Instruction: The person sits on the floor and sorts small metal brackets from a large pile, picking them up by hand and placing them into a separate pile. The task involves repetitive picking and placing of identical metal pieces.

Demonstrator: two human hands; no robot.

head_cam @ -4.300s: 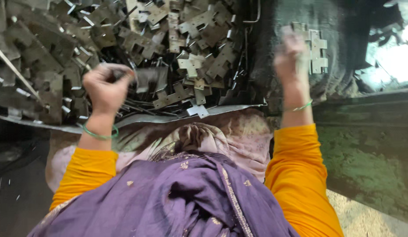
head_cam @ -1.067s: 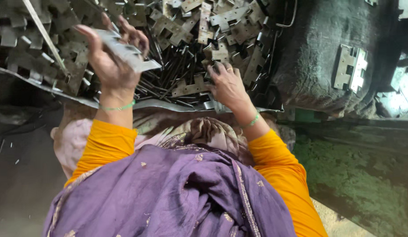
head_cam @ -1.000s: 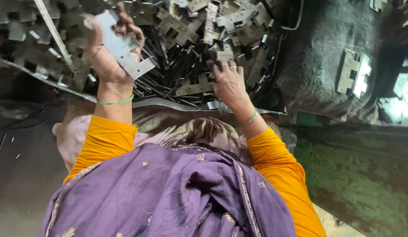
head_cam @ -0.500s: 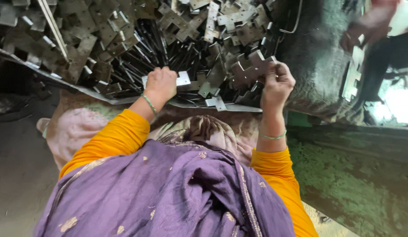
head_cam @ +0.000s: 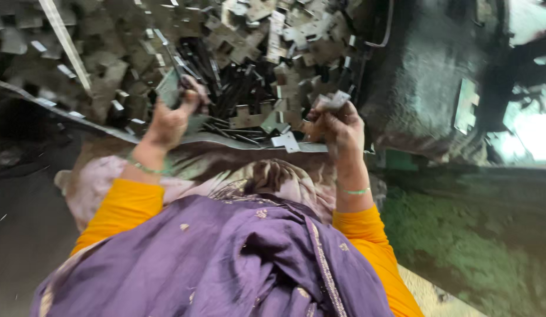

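Both hands are up at the near edge of the heap of cut metal pieces, which lies piled across a metal sheet in front of the person. The left hand is closed around a flat grey plate, thumb over its face, just above the dark strips in the middle of the pile. The right hand is curled tight, pinching a small notched piece at the fingertips, right at the pile's right edge. These stampings look thin, stiff and light one at a time, with raw sheared edges, so the flat faces seem the place to grip, never the rim. They look slick and likely to slide against each other. One pale piece sits loose on the sheet's lip between the wrists.
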